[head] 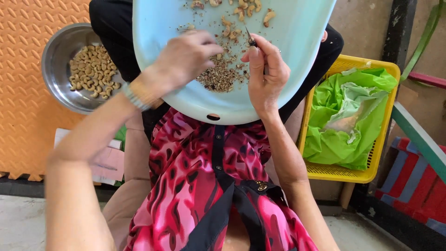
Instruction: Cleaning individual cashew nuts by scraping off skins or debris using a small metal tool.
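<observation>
At the far left of the frame an orange foam mat [23,83] covers the floor, and on it sits a steel bowl [60,60] holding pale, peeled cashew kernels [93,69]. Below the bowl some papers [109,162] lie partly hidden behind the left forearm. Across the top centre a pale blue plastic tray [288,51] rests on the person's lap – its upper edge is cut off by the frame. On it lie a heap of brown skin scraps [220,76] and, higher up, a few unpeeled cashews [246,9].

The left hand [186,58] is blurred; its fingers curl downward over the scraps, but whether they pinch anything cannot be made out. The right hand [267,69] is closed round a small dark-bladed knife [251,39] – only the tip shows above the thumb, and the handle is hidden in the fist. The two hands are close together but not touching.

At the right a yellow plastic basket [350,174] holds a crumpled green plastic bag [348,111], and striped fabric [413,181] lies in the lower right corner.
</observation>
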